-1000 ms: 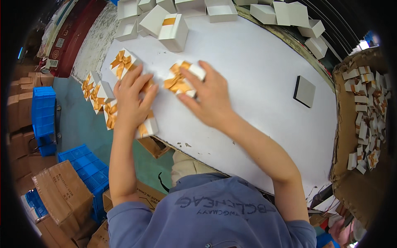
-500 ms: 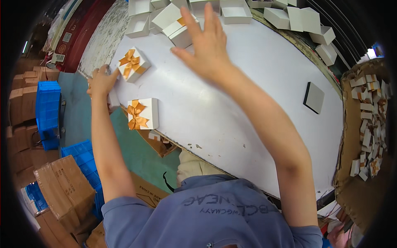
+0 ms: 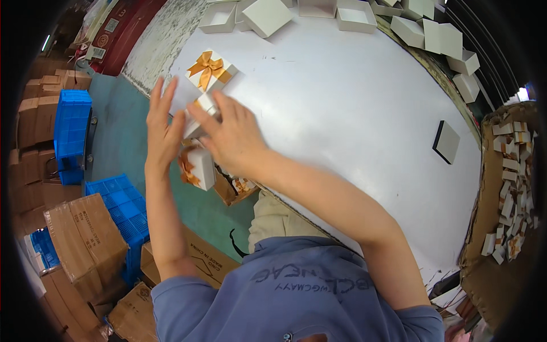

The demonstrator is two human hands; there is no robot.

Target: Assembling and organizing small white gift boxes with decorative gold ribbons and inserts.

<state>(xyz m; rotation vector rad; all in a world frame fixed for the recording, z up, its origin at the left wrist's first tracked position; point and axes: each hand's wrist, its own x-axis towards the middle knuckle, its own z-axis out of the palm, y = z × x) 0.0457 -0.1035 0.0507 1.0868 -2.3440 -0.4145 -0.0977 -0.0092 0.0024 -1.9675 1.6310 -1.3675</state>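
Pressing on plain sides, clear of any ribbon, would likely suit the white box (image 3: 194, 127) between the two palms. The right hand (image 3: 235, 134) bends its fingers over it, though blur hides whether they pinch or merely touch; the left hand (image 3: 162, 134) stands spread just left of it. Just below the grip, a bowed box (image 3: 201, 167) tilts near an open carton (image 3: 224, 189). Just above lies another gold-ribboned box (image 3: 212, 70); well to the right, a grey slab (image 3: 448, 143).
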